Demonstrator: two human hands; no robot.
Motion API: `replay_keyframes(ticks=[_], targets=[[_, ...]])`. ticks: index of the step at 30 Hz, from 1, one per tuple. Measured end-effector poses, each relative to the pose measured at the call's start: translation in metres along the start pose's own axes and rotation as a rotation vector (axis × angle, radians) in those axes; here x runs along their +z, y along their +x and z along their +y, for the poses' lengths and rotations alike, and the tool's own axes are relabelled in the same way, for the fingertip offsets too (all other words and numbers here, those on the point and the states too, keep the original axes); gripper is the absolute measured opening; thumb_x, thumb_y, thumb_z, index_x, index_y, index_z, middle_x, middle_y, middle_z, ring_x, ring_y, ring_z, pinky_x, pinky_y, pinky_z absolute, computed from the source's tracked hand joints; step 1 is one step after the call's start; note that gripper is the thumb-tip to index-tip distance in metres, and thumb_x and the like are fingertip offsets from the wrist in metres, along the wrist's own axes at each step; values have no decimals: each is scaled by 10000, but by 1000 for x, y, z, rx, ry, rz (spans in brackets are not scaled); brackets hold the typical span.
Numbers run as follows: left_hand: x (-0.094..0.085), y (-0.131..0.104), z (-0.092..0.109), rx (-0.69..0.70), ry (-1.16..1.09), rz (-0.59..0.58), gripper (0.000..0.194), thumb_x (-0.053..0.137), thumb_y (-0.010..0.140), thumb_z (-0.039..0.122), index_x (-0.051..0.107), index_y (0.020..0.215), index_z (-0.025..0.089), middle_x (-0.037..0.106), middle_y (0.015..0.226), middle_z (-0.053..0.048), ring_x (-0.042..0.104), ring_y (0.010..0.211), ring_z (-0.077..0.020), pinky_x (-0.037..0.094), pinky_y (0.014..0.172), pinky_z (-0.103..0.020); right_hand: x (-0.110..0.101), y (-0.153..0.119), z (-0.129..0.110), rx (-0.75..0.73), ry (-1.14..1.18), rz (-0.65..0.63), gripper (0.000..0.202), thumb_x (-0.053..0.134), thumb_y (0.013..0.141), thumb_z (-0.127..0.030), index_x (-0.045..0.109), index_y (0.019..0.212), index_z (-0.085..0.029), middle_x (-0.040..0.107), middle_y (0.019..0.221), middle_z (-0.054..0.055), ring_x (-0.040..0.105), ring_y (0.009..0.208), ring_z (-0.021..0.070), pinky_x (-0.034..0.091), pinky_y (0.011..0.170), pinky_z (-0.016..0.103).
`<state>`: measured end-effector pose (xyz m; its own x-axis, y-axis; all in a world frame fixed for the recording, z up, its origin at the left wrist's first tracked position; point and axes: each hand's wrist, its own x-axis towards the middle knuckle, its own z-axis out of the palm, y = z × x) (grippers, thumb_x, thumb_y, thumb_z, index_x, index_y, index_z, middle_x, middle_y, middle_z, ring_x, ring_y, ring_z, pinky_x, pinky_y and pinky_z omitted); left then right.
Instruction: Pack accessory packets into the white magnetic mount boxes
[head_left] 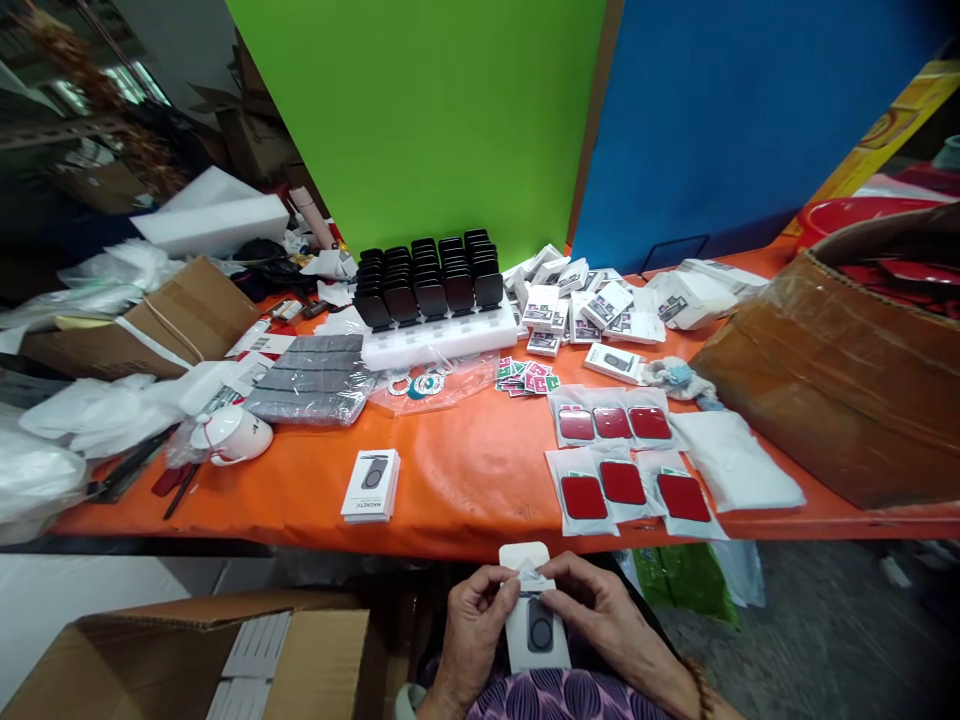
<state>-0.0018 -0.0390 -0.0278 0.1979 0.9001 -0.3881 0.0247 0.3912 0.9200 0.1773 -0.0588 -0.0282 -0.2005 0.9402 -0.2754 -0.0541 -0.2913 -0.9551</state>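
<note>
Low in the head view, over the lap, a small white box (529,640) with a dark round-centred device printed on it stands with its top flap raised. My left hand (480,615) is closed round its left edge, thumb and finger at the opening. My right hand (592,610) closes on the other edge, its thumb near the printed picture. A crumpled whitish wrapping (530,575) shows at the box's mouth between my fingertips; what lies inside is hidden. On the table ahead sits a stack of flat white cartons (372,486) marked "MAGNETIC".
Red squares in white sleeves (583,497) lie at right, beside a white pouch stack (739,462). Black stands (431,295) fill a foam tray (442,343). Small white boxes (544,305) are heaped behind. Cardboard cartons stand at right (847,370) and lower left (322,660).
</note>
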Motion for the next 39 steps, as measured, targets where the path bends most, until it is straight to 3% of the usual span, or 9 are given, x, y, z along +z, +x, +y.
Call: replay_keyframes(ticks=[6, 9, 12, 14, 17, 21, 27, 32, 39], targets=[[8, 5, 8, 157, 54, 76, 260, 695, 756, 400, 629, 668, 165, 623, 714, -16, 559, 697, -147, 449, 666, -237, 5, 13, 5, -7, 37, 137, 323, 663, 788, -458, 539, 683, -179, 492, 639, -34, 454, 593, 108, 381, 552, 227], [10, 10, 10, 92, -159, 110, 294, 760, 698, 374, 578, 846, 196, 593, 692, 33, 539, 627, -109, 434, 611, -212, 6, 22, 10, -28, 232, 178, 345, 741, 713, -436, 515, 845, -210, 514, 696, -47, 484, 610, 107, 393, 565, 219], [6, 14, 14, -35, -300, 2, 458, 802, 657, 329, 551, 1016, 195, 631, 739, 23, 564, 641, -104, 437, 629, -216, 1, 25, 7, 18, 342, 61, 448, 771, 682, -388, 505, 1003, -222, 577, 781, -29, 547, 676, 122, 428, 635, 239], [3, 15, 17, -93, -304, -71, 433, 820, 633, 303, 587, 970, 165, 657, 758, -3, 577, 664, -109, 439, 643, -220, -2, 23, 3, 19, 290, 7, 369, 750, 708, -359, 536, 966, -206, 581, 783, -21, 550, 697, 126, 425, 660, 247], [2, 15, 18, -56, -235, -69, 279, 814, 640, 287, 618, 779, 145, 678, 751, -23, 594, 704, -124, 454, 692, -236, -4, 18, -4, -100, 49, 58, 157, 651, 803, -325, 577, 810, -186, 549, 753, -17, 521, 695, 126, 410, 656, 246], [3, 13, 13, 48, -135, -30, 231, 796, 655, 295, 616, 685, 154, 684, 765, -26, 622, 755, -157, 478, 755, -274, -2, 13, -9, -229, -226, 83, 153, 574, 865, -299, 593, 763, -186, 550, 768, 3, 528, 718, 141, 417, 674, 256], [-4, 7, 4, 92, -42, -8, 227, 774, 665, 339, 627, 675, 167, 687, 809, -51, 645, 844, -207, 487, 823, -319, 1, 9, -11, -260, -248, 41, 225, 566, 888, -350, 583, 733, -189, 559, 774, 19, 558, 754, 159, 441, 710, 279], [-2, 8, 7, 21, -93, -7, 275, 773, 661, 373, 613, 751, 169, 687, 825, -46, 630, 808, -189, 479, 766, -289, 3, 13, -14, -165, -227, 96, 181, 612, 830, -368, 620, 799, -190, 554, 781, 10, 522, 715, 151, 423, 656, 264], [3, 12, 16, -88, -243, 41, 232, 769, 662, 305, 597, 715, 157, 542, 616, 53, 460, 577, -84, 358, 560, -199, 9, 26, -26, 145, 184, 54, 252, 706, 678, -383, 576, 708, -169, 503, 617, -43, 427, 569, 103, 338, 546, 226]])
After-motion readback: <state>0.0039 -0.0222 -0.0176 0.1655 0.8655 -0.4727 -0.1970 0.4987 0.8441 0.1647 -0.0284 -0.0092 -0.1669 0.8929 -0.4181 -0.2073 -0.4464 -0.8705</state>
